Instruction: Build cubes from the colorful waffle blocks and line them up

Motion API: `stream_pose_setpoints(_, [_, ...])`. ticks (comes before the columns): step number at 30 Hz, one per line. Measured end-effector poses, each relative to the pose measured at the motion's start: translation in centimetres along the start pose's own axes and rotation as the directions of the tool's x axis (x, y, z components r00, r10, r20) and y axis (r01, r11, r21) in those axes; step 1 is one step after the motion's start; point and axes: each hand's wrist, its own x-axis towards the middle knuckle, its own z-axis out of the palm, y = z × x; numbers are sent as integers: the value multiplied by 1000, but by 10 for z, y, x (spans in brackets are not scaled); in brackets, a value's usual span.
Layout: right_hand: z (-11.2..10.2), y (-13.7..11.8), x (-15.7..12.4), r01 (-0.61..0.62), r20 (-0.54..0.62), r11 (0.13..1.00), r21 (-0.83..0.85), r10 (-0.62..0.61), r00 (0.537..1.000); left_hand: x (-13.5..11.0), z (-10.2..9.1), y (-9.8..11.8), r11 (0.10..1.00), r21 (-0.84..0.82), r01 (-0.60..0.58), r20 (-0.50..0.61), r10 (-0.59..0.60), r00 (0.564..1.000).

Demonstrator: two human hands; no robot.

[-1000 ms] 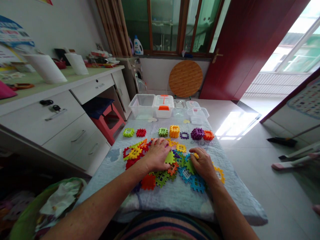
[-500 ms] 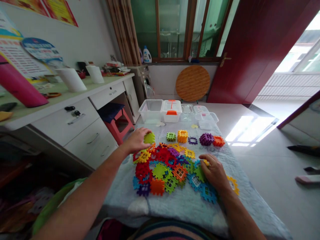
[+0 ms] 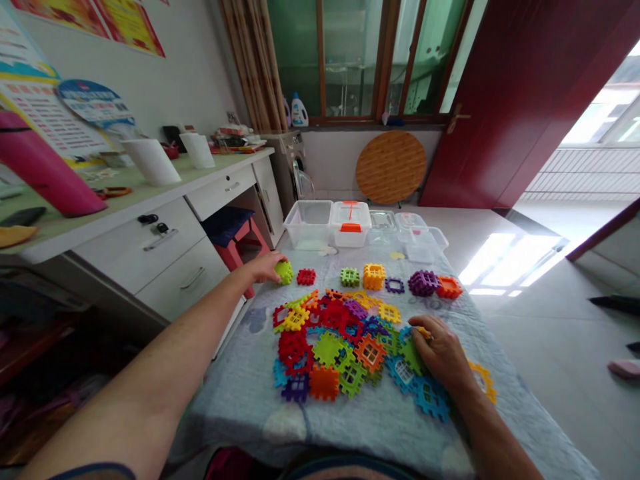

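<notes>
A heap of flat, toothed plastic tiles (image 3: 340, 350) in many colours lies on a pale blue quilted cloth (image 3: 260, 393). Behind it runs a row of stacked tiles sorted by colour: lime green (image 3: 285, 271), red (image 3: 306, 276), green (image 3: 349, 276), yellow (image 3: 373, 276), purple (image 3: 423, 283), orange (image 3: 449, 287). My left hand (image 3: 263, 268) reaches to the far left of the row and is closed on the lime green stack. My right hand (image 3: 443, 357) rests curled on the right side of the heap, fingers on green and yellow tiles.
Clear plastic boxes (image 3: 309, 223), one with an orange latch (image 3: 351, 223), stand at the cloth's far edge. A white desk with drawers (image 3: 150, 247) and a red stool (image 3: 235, 233) are on the left. A round wooden board (image 3: 391, 167) leans on the back wall.
My left hand took a lime green tile from the heap and carried it out to the far left end of the row. My right hand stayed on the heap. The view tilted up.
</notes>
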Motion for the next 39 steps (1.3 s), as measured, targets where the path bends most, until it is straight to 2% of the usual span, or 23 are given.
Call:
stream_pose_setpoints(12, [0,-1,0,3,8,1000,1,-3,1000,3,8,10,998,33,57,128,-61,990])
stream_pose_setpoints(21, [-1,-1,-1,-2,18,1000,-2,2,1000,2,9,19,992,96,82,132,-94,987])
stream_pose_setpoints(25, [-1,0,-1,1,13,1000,-9,-1,1000,-8,1,26,983,132,126,71,-136,988])
stream_pose_setpoints(28, [-2,0,-1,0,8,1000,-13,1,1000,-33,-9,41,982,147,119,-61,-112,992])
stream_pose_setpoints(30, [-2,-2,-1,1,7,1000,-13,-1,1000,-56,-13,60,996,91,11,-233,11,972])
stream_pose_setpoints(31, [-3,-2,-1,3,7,1000,-13,-3,1000,-68,-12,71,998,28,-55,-286,60,956])
stream_pose_setpoints(32, [-3,-3,-1,8,7,1000,-11,-8,1000,-78,-10,82,992,-54,-111,-292,90,952])
stream_pose_setpoints(34, [-2,-4,0,18,5,1000,-8,-18,1000,-94,0,104,967,-190,-169,-207,129,970])
stream_pose_setpoints(36, [-2,-5,0,22,0,1000,-5,-22,1000,-100,15,119,967,-212,-139,-139,111,984])
stream_pose_setpoints(39, [-2,-5,-1,15,-3,1000,-3,-15,1000,-97,36,128,981,-179,-79,-33,75,997])
